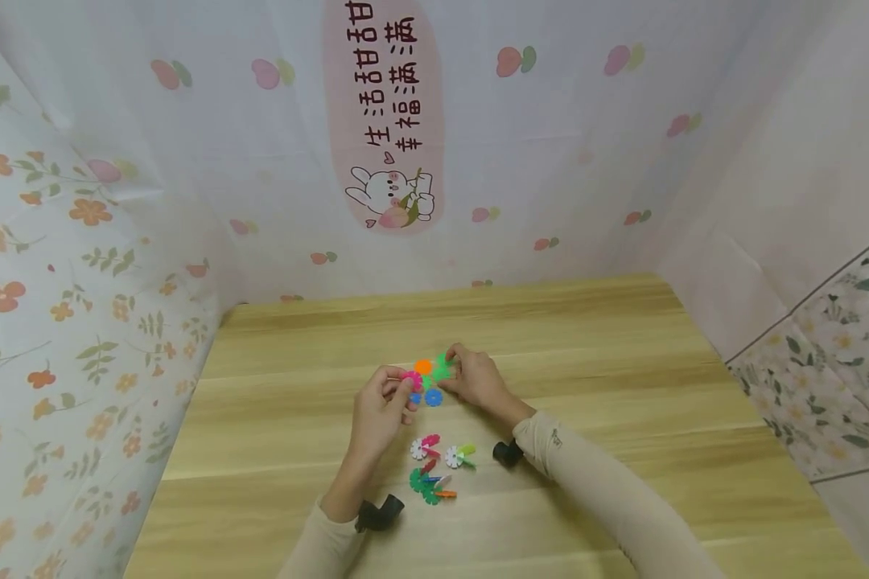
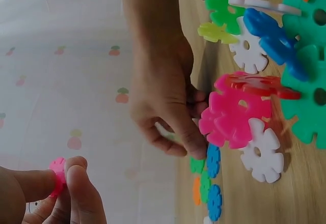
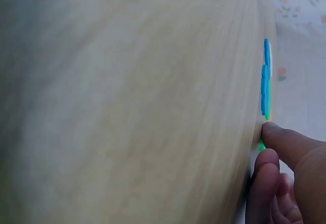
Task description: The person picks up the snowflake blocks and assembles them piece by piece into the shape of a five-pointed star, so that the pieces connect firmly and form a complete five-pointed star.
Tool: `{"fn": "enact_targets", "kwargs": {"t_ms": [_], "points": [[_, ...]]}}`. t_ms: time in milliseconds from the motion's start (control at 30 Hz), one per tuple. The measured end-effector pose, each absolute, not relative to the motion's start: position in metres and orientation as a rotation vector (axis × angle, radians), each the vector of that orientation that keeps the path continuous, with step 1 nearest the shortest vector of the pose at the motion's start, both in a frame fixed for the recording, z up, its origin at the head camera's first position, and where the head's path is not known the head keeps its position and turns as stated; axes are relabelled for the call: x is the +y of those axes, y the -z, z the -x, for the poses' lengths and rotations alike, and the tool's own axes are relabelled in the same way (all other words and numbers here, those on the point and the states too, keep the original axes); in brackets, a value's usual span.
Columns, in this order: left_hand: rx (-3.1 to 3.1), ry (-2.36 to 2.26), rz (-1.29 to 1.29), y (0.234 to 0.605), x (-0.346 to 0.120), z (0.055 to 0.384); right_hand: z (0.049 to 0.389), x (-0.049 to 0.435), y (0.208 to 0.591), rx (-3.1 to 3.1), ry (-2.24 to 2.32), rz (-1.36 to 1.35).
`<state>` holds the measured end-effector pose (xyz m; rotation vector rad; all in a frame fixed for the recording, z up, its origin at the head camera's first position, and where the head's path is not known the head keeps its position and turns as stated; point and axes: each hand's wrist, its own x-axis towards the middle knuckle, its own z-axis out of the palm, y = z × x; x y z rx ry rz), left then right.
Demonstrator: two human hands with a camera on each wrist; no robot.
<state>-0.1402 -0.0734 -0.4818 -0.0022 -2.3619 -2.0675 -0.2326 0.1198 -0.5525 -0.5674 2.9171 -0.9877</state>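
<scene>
My left hand (image 1: pixel 379 410) pinches a pink notched plastic disc (image 2: pixel 59 177) between thumb and fingertips, raised above the table in the left wrist view. To its right, my right hand (image 1: pixel 480 381) has thumb and fingers around the edges of a green notched disc (image 1: pixel 442 368) lying on the table. Beside that disc lie an orange disc (image 1: pixel 423 367) and a blue disc (image 1: pixel 433 398), with another green piece among them. The right wrist view shows this group edge-on, the right thumb (image 3: pixel 288 140) close by a sliver of green.
Closer to me are joined clusters: a white-and-pink one (image 1: pixel 418 449), a white one with yellow and green discs (image 1: pixel 452 458), and a larger dark green one (image 1: pixel 430 486) with upright pieces. Black wrist devices (image 1: pixel 380 513) sit at both wrists. Printed cloth (image 1: pixel 579 161) surrounds the wooden table (image 1: pixel 275 450).
</scene>
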Motion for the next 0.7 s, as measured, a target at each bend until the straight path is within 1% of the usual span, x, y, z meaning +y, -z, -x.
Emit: {"fn": "enact_targets", "kwargs": {"t_ms": [133, 233, 333, 500, 600, 700], "points": [[-2.359, 2.056, -0.013, 0.465, -0.073, 0.135, 0.233, 0.119, 0.551, 2.964, 0.886, 0.484], [-2.36, 2.038, -0.024, 0.453, -0.072, 0.129, 0.233, 0.118, 0.551, 2.968, 0.874, 0.496], [-2.36, 2.039, -0.039, 0.449, -0.072, 0.127, 0.233, 0.117, 0.552, 2.973, 0.846, 0.536], [-2.368, 2.039, -0.035, 0.449, -0.072, 0.126, 0.232, 0.113, 0.552, 2.963, 0.807, 0.571], [-2.362, 2.043, -0.038, 0.462, -0.073, 0.131, 0.234, 0.111, 0.551, 2.961, 0.764, 0.546], [-2.362, 2.036, -0.035, 0.462, -0.071, 0.133, 0.234, 0.111, 0.549, 2.957, 0.755, 0.546]]}}
